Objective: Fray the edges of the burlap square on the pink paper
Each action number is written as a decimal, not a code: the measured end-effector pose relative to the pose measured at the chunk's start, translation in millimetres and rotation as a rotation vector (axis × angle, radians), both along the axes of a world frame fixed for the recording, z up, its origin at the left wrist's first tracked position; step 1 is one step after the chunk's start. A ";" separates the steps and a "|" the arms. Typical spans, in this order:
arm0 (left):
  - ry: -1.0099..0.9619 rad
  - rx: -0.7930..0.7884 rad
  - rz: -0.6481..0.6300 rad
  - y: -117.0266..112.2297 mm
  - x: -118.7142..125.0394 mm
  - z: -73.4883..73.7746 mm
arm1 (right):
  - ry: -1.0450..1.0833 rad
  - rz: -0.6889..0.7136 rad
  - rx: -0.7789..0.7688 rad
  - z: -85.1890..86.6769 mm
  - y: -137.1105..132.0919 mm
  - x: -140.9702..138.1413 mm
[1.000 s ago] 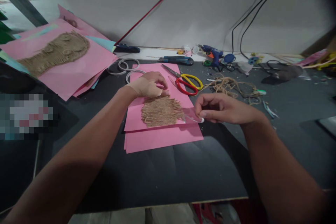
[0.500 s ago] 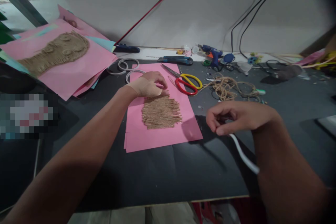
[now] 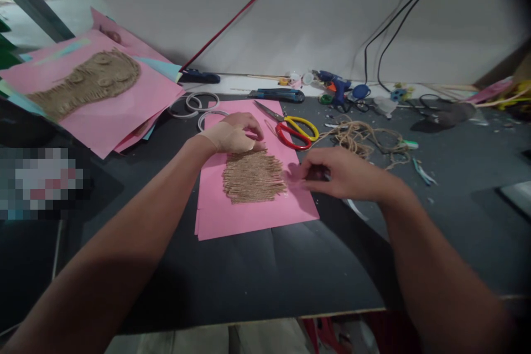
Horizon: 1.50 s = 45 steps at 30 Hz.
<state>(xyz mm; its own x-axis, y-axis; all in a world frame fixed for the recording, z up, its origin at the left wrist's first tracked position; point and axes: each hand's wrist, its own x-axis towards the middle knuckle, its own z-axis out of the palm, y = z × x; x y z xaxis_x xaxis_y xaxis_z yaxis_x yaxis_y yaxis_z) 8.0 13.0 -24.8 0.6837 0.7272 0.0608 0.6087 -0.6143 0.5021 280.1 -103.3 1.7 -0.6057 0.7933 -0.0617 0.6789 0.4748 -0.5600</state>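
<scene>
Rows of cut brown twine (image 3: pixel 253 177) lie side by side as a patch on a pink sheet (image 3: pixel 249 222). At the patch's far edge, my left hand (image 3: pixel 237 133) rests with bent fingers closed and fingertips down; what they hold, if anything, is hidden. My right hand (image 3: pixel 342 174) hovers by the sheet's right edge, thumb and fingers pinched together. A thin white strip (image 3: pixel 355 210) trails from under that hand. Scissors (image 3: pixel 294 131) with red and yellow handles lie across the sheet's upper right corner.
Loose twine (image 3: pixel 352 137) is heaped right of the scissors. Behind are a utility knife (image 3: pixel 277 95) and a blue glue gun (image 3: pixel 336 84). White rings (image 3: pixel 202 102) lie left of them. Pink sheets (image 3: pixel 112 127) bearing a twine piece (image 3: pixel 99 74) are stacked at left.
My right hand has moved left and slightly away from me, to the pink sheet's right edge, with the white strip trailing. My left hand has stayed in place.
</scene>
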 end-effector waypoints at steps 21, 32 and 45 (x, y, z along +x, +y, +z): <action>-0.030 0.019 -0.014 1.1 -0.8 -2.2 | 0.124 0.024 -0.058 -20.5 -4.2 -31.1; -0.028 0.018 -0.014 1.9 -1.3 -3.4 | 0.147 0.053 -0.085 -18.2 -5.6 -29.3; -0.029 0.014 -0.002 0.8 -1.8 -2.4 | 0.116 0.102 -0.175 -9.9 -5.1 -25.4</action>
